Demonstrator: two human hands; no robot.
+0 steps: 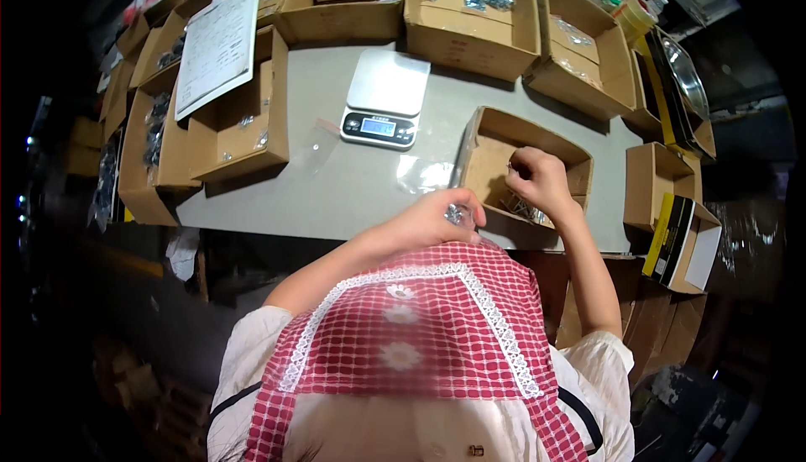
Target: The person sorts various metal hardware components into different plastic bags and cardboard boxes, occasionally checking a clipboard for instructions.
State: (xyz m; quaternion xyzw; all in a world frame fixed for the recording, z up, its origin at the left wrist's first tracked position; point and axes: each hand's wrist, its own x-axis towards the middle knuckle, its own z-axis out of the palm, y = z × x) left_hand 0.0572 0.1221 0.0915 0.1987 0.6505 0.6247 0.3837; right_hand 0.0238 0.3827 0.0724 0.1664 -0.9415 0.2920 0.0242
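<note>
My left hand [430, 217] is at the table's near edge, its fingers curled round a small clear plastic bag [458, 214] with shiny metal pieces in it. Over an open cardboard box [487, 149] is my right hand [541, 180], thumb and fingertips pinched together. Whatever they pinch is too small to name. Below that hand, in the box's near part, lie several thin metal pieces [527, 209]. A digital scale [388, 84] with a lit display stands beyond my left hand. Flat clear plastic bags [420, 176] lie between the scale and the box.
Cardboard boxes line the far edge, one [470, 38] with bagged hardware. At the left, a written sheet [220, 46] leans across a box [239, 155] with a few small packets. Tape rolls [635, 17] sit at the far right, and smaller cartons [663, 181] at the right edge.
</note>
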